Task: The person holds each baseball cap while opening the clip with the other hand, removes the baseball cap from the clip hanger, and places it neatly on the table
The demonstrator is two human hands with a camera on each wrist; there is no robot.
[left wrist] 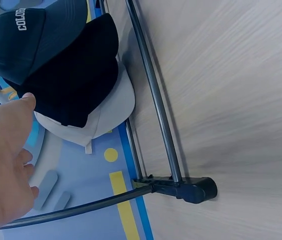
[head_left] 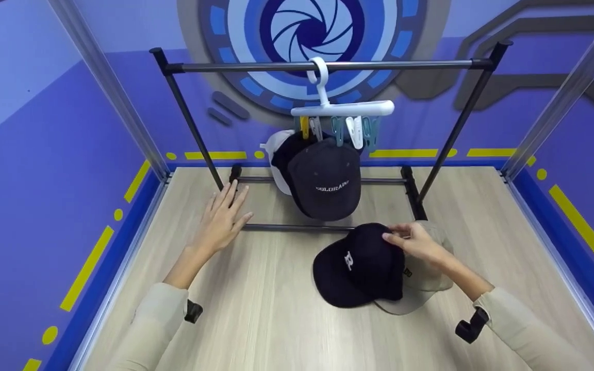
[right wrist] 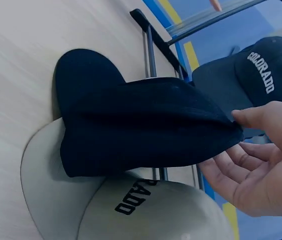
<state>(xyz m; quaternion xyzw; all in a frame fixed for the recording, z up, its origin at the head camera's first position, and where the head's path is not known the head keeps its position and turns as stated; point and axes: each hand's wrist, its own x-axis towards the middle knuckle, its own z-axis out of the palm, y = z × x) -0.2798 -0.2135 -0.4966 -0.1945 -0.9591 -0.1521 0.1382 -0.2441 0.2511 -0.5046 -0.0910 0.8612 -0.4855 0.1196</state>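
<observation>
My right hand (head_left: 416, 243) pinches the crown of a black baseball cap (head_left: 366, 268) with a white letter on its front. That cap overlaps a beige cap (right wrist: 156, 212) with dark lettering, which sits on the table. The left hand (head_left: 223, 219) is held out with straight fingers near the left side of the rack, holding nothing. Between the hands hangs a dark grey cap (head_left: 328, 180) lettered COLORADO, below a white clip hanger (head_left: 343, 109). Behind it are a black cap (left wrist: 78, 75) and a white cap (left wrist: 113, 107), partly hidden.
A dark metal rack (head_left: 256, 67) stands on the wooden table (head_left: 256, 309), its top bar carrying the hanger's hook. Several clothes pegs (head_left: 355, 132) hang from the hanger in yellow, white and teal. Blue printed panels (head_left: 34, 170) enclose the table at the back and sides.
</observation>
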